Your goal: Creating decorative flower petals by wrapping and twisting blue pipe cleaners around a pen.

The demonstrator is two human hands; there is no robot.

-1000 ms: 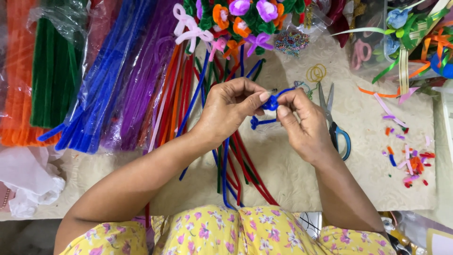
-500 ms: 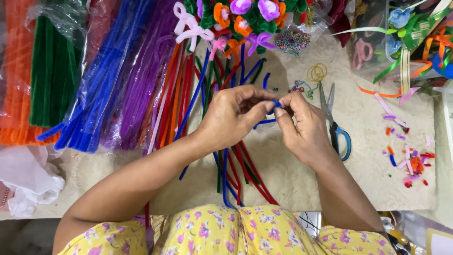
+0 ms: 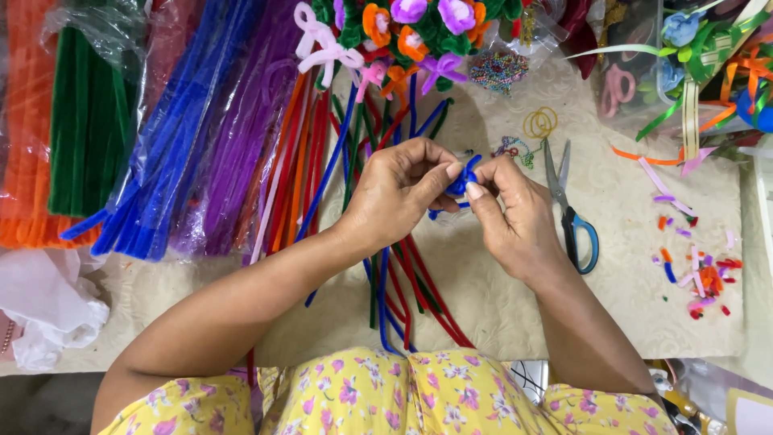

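Both hands meet above the middle of the cream mat. My left hand and my right hand pinch a blue pipe cleaner between thumbs and fingertips; it is bent into a small coil, with a short tail sticking out below. Under the hands lie loose red, blue and green pipe cleaners, fanned toward my lap.
Bagged bundles of blue, purple, green and orange pipe cleaners lie at the left. Finished pipe-cleaner flowers sit at the top. Blue-handled scissors, yellow rubber bands and cut scraps lie at the right.
The blue loop that stuck out between my fingers has been folded tighter into a small coil. Both hands stay in about the same spot.
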